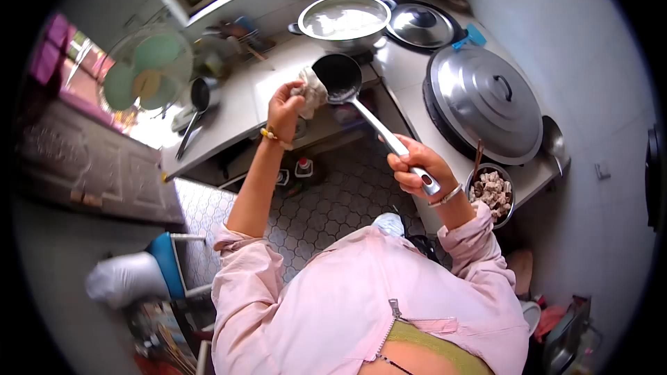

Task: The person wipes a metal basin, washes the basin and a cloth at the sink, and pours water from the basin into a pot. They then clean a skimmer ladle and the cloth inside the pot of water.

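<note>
I see right hand (420, 164) fingers curled round the long handle (379, 127) of the black pan (338, 78), up near the counter (240, 94) edge | left hand (283, 112) fingers hold a bunched rag (313, 93) by the pan's rim | if my grip slips, I think the pan could drop or bump the big pot (345, 21)

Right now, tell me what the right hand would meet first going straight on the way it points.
Leading with the long-handled pan, the right hand would probably first meet the crumpled cloth in the left hand; depth is unclear, so pan and cloth may touch.
</note>
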The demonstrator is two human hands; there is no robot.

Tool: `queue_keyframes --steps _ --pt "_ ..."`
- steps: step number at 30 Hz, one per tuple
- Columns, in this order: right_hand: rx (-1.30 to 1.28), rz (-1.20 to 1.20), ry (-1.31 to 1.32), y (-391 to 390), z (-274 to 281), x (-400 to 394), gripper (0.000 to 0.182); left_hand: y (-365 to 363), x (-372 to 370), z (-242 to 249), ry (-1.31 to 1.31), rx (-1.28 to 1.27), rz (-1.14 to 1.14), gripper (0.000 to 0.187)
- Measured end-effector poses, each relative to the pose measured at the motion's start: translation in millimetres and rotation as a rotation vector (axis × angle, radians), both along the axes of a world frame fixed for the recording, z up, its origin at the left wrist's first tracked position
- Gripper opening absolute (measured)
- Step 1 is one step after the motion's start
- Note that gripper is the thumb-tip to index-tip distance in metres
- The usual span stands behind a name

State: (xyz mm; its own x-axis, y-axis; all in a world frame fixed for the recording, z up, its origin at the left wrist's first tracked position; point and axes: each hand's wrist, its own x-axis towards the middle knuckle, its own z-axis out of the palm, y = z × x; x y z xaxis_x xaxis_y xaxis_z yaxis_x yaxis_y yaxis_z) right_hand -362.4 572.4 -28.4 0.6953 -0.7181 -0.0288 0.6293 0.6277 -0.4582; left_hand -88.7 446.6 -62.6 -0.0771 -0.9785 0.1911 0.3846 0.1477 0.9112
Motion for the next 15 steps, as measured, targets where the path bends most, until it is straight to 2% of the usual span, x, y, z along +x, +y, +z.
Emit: queue_keyframes --steps 3,5,7,10,12,15 --pt "-0.021 -0.071 0.027 -65.0 -5.1 -3.8 0.036 -83.6 -8.3 -4.2 -0.008 -0.044 -0.062 0.031" --pt "-0.042 -0.086 0.027 -110.8 -6.8 -6.7 0.041 -129.5 -10.8 9.2 -0.074 -0.044 -0.083 0.030" --pt "-0.018 -0.057 -0.064 -158.3 -19.5 -12.1 0.034 -179.0 -10.8 3.9 0.042 -0.057 -0.093 0.029" --pt "0.025 -0.110 -0.047 -217.7 -29.5 -16.3 0.033 -245.5 -1.0 2.3 0.162 -0.030 -0.090 0.026" --pt "0.058 -0.177 0.075 -257.7 -32.0 -15.5 0.026 -289.7 7.1 1.1 0.214 -0.018 -0.122 0.024" --pt "0.089 -0.194 0.153 -311.1 -51.4 -16.1 0.019 -345.0 1.6 -4.0 0.144 0.012 -0.115 0.020"
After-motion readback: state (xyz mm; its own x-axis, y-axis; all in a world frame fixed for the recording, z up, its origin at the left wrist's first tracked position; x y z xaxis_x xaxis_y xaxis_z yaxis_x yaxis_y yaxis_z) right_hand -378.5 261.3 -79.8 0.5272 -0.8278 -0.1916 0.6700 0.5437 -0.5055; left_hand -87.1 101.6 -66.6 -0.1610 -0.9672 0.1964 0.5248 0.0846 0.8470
